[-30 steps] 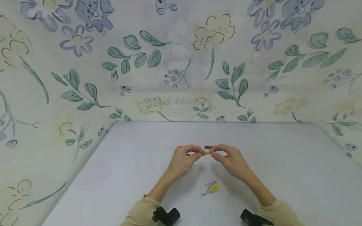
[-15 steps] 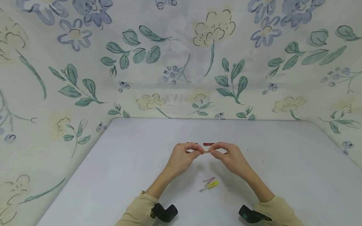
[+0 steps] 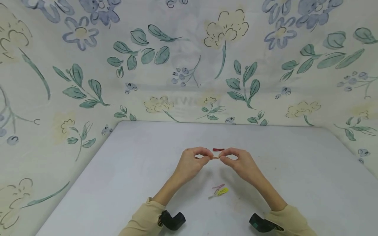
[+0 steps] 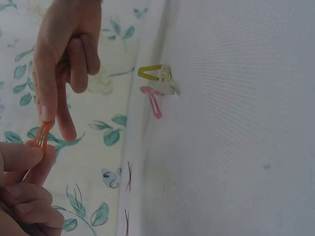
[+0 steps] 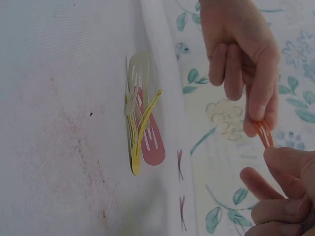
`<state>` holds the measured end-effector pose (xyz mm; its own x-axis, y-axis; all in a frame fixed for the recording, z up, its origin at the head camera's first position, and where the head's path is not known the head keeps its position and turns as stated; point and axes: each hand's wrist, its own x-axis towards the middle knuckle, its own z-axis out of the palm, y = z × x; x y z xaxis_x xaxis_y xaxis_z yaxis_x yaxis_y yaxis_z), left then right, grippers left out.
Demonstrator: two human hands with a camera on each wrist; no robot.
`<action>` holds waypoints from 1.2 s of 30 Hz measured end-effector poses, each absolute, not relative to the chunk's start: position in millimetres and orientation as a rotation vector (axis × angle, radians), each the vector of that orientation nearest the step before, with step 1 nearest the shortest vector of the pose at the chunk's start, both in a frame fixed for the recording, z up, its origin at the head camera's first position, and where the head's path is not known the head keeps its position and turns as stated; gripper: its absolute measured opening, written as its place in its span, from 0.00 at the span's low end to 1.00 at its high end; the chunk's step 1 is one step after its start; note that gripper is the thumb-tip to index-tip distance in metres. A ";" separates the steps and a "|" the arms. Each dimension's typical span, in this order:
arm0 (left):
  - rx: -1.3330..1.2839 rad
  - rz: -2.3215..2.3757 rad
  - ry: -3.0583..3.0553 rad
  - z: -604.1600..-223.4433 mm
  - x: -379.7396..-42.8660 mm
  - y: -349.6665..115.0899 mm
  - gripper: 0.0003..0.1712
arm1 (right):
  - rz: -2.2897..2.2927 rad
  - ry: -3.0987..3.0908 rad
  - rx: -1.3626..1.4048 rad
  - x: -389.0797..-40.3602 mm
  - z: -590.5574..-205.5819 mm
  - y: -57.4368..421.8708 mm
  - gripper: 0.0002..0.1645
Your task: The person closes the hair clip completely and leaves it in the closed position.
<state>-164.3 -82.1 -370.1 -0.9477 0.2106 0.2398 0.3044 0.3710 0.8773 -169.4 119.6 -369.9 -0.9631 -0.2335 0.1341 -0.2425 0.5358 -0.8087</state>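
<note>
In the head view my left hand (image 3: 190,164) and right hand (image 3: 243,166) meet above the table. Between their thumbs and index fingers they pinch the two ends of one small orange snap hair clip (image 3: 216,157). Both wrist views show the orange clip (image 4: 43,139) spanning the fingertips, with slots along its middle and its ends covered. Nearer my body, a yellow hair clip (image 5: 135,164), a pink one (image 5: 154,156) and a pale grey-green one (image 5: 139,64) lie overlapping in a loose pile.
A red hair clip (image 3: 218,149) lies on the white table (image 3: 118,183) just beyond the hands. Two thin dark-red clips, seen edge-on, show in the right wrist view, the upper clip (image 5: 180,165) and the lower clip (image 5: 182,213). A flower-patterned cloth (image 3: 183,82) hangs behind the table.
Both hands keep their pinch on the orange clip, which looked slightly bowed half a second ago and now looks straighter. The head view has shifted slightly; a second red clip is now behind the left hand.
</note>
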 end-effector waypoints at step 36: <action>-0.474 -1.478 -2.571 -370.4 -181.3 -91.5 0.06 | 1.112 -2.660 0.639 -183.3 -373.9 111.5 0.08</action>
